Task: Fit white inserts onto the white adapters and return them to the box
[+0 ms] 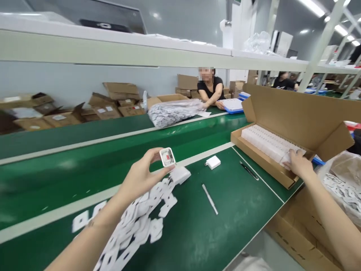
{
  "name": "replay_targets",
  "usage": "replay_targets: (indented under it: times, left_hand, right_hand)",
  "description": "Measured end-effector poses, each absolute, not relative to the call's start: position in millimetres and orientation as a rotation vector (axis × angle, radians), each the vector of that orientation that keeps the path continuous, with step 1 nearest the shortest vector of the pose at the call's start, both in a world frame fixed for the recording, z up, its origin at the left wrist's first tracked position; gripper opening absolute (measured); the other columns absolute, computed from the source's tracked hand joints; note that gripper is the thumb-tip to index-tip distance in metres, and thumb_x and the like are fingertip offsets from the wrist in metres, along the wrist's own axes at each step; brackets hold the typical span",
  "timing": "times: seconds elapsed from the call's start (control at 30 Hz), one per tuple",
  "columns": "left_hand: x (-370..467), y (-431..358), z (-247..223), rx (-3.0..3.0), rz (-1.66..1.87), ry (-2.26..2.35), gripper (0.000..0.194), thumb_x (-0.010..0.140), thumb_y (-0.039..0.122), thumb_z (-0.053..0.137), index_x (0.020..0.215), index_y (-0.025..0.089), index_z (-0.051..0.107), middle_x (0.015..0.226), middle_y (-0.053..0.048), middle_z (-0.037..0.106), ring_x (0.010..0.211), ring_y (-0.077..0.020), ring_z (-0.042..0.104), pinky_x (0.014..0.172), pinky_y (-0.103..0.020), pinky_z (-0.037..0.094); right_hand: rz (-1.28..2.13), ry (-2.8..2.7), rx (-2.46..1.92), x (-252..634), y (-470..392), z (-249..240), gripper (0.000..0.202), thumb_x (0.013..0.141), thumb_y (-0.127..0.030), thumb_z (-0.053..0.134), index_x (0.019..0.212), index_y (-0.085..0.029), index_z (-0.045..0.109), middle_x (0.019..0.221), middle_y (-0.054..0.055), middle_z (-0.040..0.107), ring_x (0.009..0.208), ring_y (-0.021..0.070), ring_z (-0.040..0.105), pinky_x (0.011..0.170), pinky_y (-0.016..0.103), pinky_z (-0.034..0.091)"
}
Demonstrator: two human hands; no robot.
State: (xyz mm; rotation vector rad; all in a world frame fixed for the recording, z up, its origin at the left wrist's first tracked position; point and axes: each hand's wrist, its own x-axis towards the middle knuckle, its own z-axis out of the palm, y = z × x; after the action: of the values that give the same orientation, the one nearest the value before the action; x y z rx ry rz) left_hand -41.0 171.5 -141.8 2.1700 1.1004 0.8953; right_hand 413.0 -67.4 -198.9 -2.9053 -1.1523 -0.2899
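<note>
Charger housing (167, 157), white, red part showing in its open end, pinched between thumb and fingers of left hand (143, 169) near a white block (180, 174) on green bench (237, 210); right hand (299, 163) inside cardboard carton (254, 154) at near end of packed white units (265, 141), can't tell if gripping one. Flat white cutouts (143, 222) heaped by left forearm; plug adapter (213, 162), white pen-like tool (210, 198) between hands

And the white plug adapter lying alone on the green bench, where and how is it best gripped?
Probably pinch the white plug adapter by its opposite side walls, from above and the right: it lies flat, and its prongs point left, clear of that grip.
</note>
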Motion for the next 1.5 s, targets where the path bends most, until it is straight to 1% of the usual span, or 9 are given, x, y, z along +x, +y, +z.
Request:
replay_targets:
  times: [0.13,0.23,0.37,0.5,0.73,0.93,1.07,1.17,1.5]
  left_hand:
    - [-103.4,76.1,-172.9,2.262,0.698,1.292,0.064,0.076,0.061,0.061,0.125,0.022,0.053,0.127,-0.013,0.064,0.114,-0.0376,0.061,0.094,-0.044,0.05]
    - [-131.4,14.5,-206.7,2.203,0.685,1.449,0.058,0.084,0.055,0.055,0.131,0.021,0.051,0.132,-0.015,0.061,0.119,-0.0356,0.06,0.096,-0.044,0.05]
    - [-139.3,-44.4,-235.0,2.118,0.901,1.49,0.047,0.09,0.041,0.055,0.132,0.023,0.048,0.132,-0.012,0.062,0.119,-0.0292,0.06,0.097,-0.041,0.05]
    - [-135.0,-80.2,-237.0,2.033,1.069,1.442,0.044,0.09,0.032,0.057,0.133,0.027,0.046,0.134,-0.009,0.059,0.122,-0.0238,0.058,0.099,-0.036,0.05]
    - [-134.5,-94.2,-230.1,1.911,1.223,1.261,0.05,0.087,0.026,0.064,0.133,0.032,0.046,0.135,-0.005,0.058,0.124,-0.0208,0.056,0.106,-0.033,0.044]
    - [-124.4,-77.7,-241.1,1.788,1.256,1.155,0.05,0.086,0.025,0.065,0.132,0.032,0.047,0.135,-0.006,0.058,0.123,-0.0215,0.056,0.103,-0.034,0.046]
    - [-110.3,-66.0,-248.4,1.793,1.286,1.171,0.051,0.084,0.022,0.066,0.131,0.029,0.047,0.132,-0.006,0.06,0.122,-0.022,0.057,0.104,-0.036,0.046]
    - [-98.5,-57.7,-252.1,1.855,1.337,1.232,0.049,0.083,0.019,0.066,0.129,0.026,0.048,0.129,-0.008,0.062,0.118,-0.023,0.059,0.102,-0.039,0.048]
    - [-76.6,-50.9,-248.9,1.958,1.322,1.138,0.048,0.084,0.019,0.066,0.128,0.026,0.048,0.124,-0.009,0.064,0.114,-0.0233,0.061,0.097,-0.04,0.052]
  right_hand:
    - [-0.799,-1.517,-2.485,342.1,-48.8,-180.7,0.045,0.096,-0.036,0.044,0.124,-0.002,0.053,0.107,0.027,0.058,0.103,0.0417,0.057,0.083,0.052,0.044]
    - [-0.512,-2.154,-1.801,260.0,-13.8,-183.3,0.033,0.097,-0.034,0.046,0.114,-0.011,0.061,0.097,0.015,0.065,0.092,0.0298,0.062,0.08,0.043,0.049]
    - [-0.188,-2.708,-1.251,147.5,32.8,-208.3,0.028,0.097,-0.017,0.042,0.114,-0.018,0.065,0.11,0.011,0.066,0.1,0.0218,0.061,0.085,0.034,0.05]
    - [-0.231,-2.791,-1.192,88.6,73.2,-231.4,0.033,0.091,-0.004,0.047,0.117,-0.013,0.064,0.116,0.015,0.066,0.104,0.0239,0.061,0.087,0.034,0.048]
    - [-0.261,-2.793,-1.134,81.7,97.6,-245.0,0.027,0.089,-0.001,0.043,0.084,-0.007,0.069,0.09,0.02,0.07,0.091,0.0287,0.064,0.082,0.039,0.044]
    - [-0.141,-2.618,-1.158,99.2,88.5,-238.9,0.021,0.094,-0.017,0.046,0.091,-0.012,0.066,0.101,0.016,0.07,0.1,0.0283,0.062,0.087,0.04,0.045]
    - [0.361,-2.271,-1.168,106.0,56.2,-222.4,0.017,0.096,-0.029,0.048,0.098,-0.017,0.06,0.085,0.006,0.069,0.075,0.0189,0.066,0.067,0.031,0.053]
    - [0.902,-1.95,-0.967,103.9,16.6,-206.2,0.017,0.095,-0.031,0.054,0.109,-0.023,0.059,0.088,0.003,0.066,0.073,0.0158,0.065,0.065,0.028,0.054]
    - [0.944,-1.868,-0.82,101.6,-16.2,-213.5,0.013,0.091,-0.021,0.062,0.101,-0.029,0.064,0.088,0.001,0.06,0.081,0.0143,0.057,0.072,0.027,0.051]
